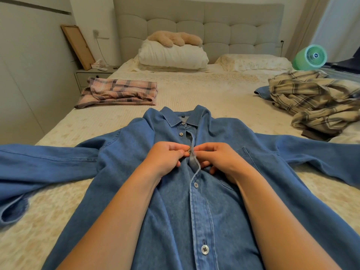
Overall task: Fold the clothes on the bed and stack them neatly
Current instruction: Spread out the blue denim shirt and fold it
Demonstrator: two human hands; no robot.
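Denim shirt (224, 172) lies flat, both hands pinching its placket.

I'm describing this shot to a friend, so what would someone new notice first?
First, the blue denim shirt spread face up across the near bed, sleeves out, with the left hand and right hand pinching its placket at a chest button. Then the pink plaid folded garment far left and the crumpled beige plaid shirt right.

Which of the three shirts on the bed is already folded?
The pink plaid shirt at far left, a flat rectangle. The blue denim shirt lies spread under both hands; the beige plaid shirt is crumpled at right.
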